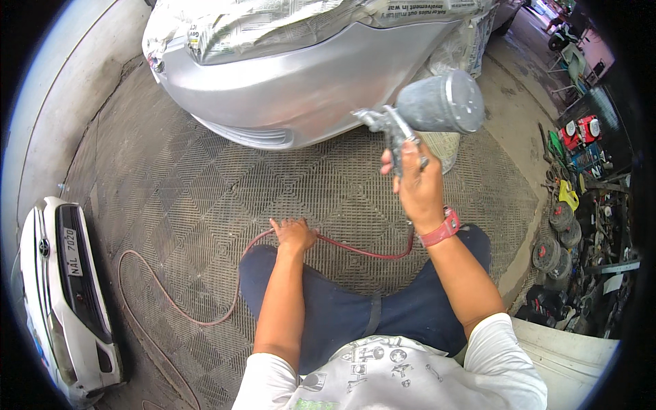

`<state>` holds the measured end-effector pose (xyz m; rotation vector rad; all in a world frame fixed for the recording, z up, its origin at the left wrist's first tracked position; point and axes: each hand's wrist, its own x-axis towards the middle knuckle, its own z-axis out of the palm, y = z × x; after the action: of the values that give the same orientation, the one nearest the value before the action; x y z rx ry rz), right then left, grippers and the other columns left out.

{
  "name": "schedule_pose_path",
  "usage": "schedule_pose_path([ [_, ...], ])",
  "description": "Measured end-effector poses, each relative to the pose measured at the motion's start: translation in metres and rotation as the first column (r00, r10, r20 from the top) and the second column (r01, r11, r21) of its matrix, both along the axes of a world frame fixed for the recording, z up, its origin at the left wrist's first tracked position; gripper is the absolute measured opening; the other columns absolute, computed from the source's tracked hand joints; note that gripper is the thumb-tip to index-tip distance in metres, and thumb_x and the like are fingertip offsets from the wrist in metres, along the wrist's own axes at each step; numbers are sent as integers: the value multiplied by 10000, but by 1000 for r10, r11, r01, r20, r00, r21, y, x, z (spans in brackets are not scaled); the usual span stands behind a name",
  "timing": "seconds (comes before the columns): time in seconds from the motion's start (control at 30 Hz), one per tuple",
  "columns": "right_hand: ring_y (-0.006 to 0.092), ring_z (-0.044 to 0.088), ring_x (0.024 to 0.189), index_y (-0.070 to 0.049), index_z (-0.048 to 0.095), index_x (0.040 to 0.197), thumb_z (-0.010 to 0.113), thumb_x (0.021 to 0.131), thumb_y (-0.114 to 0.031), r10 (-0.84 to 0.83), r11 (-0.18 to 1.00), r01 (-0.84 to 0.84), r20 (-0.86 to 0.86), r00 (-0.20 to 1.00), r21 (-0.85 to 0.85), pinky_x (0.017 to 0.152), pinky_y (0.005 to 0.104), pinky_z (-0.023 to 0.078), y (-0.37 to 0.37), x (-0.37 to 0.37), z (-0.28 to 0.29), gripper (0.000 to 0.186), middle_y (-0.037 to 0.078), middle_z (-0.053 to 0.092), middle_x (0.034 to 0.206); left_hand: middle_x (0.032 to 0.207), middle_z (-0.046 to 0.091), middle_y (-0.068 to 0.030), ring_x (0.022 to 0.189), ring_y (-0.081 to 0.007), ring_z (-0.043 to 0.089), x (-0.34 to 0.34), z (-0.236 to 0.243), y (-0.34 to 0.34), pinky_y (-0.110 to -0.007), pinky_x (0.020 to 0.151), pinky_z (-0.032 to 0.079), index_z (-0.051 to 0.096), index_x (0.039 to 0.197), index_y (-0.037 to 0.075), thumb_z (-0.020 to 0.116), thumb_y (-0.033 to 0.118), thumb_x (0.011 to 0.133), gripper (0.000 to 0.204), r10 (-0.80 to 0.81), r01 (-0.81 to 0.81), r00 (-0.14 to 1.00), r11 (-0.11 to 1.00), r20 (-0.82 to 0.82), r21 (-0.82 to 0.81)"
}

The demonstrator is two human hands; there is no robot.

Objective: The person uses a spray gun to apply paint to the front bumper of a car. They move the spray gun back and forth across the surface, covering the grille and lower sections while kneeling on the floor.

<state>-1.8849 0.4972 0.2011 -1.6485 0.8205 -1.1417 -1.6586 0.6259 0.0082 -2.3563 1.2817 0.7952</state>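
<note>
My right hand (420, 184) is wrapped round the handle of a metal spray gun (393, 130). A large grey paint cup (437, 102) sits on the gun, tilted to the right. The nozzle points left, toward a silver car bumper (301, 85), with a gap between them. A red air hose (362, 253) hangs below the right hand and runs left across my lap. My left hand (295, 234) is closed over this hose by my left knee; its fingertips are partly hidden. Newspaper (273, 31) and clear plastic cover the car above the bumper.
The hose loops over the grey patterned floor (184, 239) at left. A white car front (75, 294) stands at lower left beside a pale wall (75, 75). Tools, discs and red cans (581, 131) crowd the right side. A pale panel (567, 355) lies at lower right.
</note>
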Motion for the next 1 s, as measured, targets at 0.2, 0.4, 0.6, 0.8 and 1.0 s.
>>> schedule_pose_path([
  [0.2, 76, 670, 761, -26, 562, 1545, 507, 1151, -439, 271, 962, -267, 64, 961, -63, 526, 205, 491, 29, 37, 4, 573, 53, 730, 945, 1624, 530, -174, 1552, -369, 424, -2, 1, -1, -676, 1311, 36, 561, 1561, 119, 546, 607, 1036, 717, -8, 7, 1000, 1000, 18, 28],
  [0.4, 87, 647, 731, -46, 598, 1521, 557, 1145, -349, 156, 983, -157, 16, 988, 97, 683, 270, 554, 15, 14, -11, 485, 31, 701, 854, 1628, 527, -167, 1564, -362, 409, -2, 0, -4, -676, 1313, 40, 559, 1564, 121, 542, 606, 1042, 714, 7, -6, 1000, 998, -25, 61],
  [0.6, 109, 687, 727, 11, 672, 1184, 438, 1170, -459, -173, 984, 174, -38, 984, 34, 501, 241, 500, -37, -36, -29, 526, 67, 716, 908, 1567, 574, -204, 1527, -405, 446, 0, -2, -2, -695, 1306, 53, 598, 1518, 113, 541, 662, 1027, 739, -12, 11, 999, 1000, -47, -15],
  [0.8, 138, 707, 731, 24, 658, 1159, 422, 1175, -449, -384, 923, 384, 2, 923, 20, 484, 259, 512, -89, -77, -36, 529, 90, 718, 911, 1641, 509, -156, 1567, -361, 402, -2, 5, -3, -684, 1311, 47, 518, 1594, 128, 522, 612, 1048, 730, -23, 24, 999, 999, -26, 26],
  [1.0, 149, 711, 728, 32, 665, 1196, 427, 1176, -424, -453, 889, 455, -50, 890, 51, 482, 264, 514, -88, -75, -43, 515, 97, 723, 924, 1624, 528, -162, 1554, -380, 415, -2, 5, 0, -693, 1304, 51, 546, 1563, 106, 535, 614, 1039, 729, -25, 25, 1000, 1000, -15, -11],
])
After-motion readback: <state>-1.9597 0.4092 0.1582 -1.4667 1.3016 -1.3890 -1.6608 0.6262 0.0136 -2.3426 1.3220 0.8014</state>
